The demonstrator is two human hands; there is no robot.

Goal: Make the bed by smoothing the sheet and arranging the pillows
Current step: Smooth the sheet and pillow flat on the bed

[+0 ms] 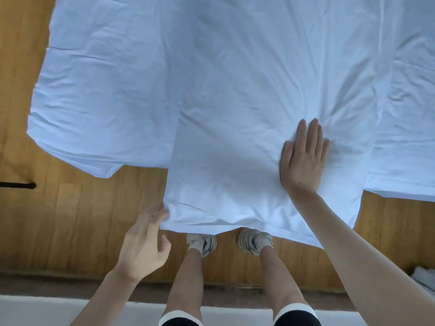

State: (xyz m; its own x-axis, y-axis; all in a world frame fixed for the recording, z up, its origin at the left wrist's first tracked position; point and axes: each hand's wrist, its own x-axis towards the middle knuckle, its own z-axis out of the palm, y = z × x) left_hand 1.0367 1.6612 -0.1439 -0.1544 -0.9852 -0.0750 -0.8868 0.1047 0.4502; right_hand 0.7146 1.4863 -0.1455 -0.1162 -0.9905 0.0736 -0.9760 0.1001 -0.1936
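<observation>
Wood floor point(70, 220) – creased white sheet point(235, 114); left hand point(146, 243) pinches its corner, right hand point(303, 158) flat, open.

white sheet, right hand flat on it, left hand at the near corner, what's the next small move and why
Probably sweep the right hand outward toward the far right while the left hand keeps the near corner taut. Creases fan out from under the right palm across the white sheet, and the left fingers already pinch that corner, so it can anchor the pull.

Your right hand point(303, 158) lies flat on the sheet point(235, 90); your left hand point(146, 241) touches its near-left corner, above the floor point(70, 220).
</observation>
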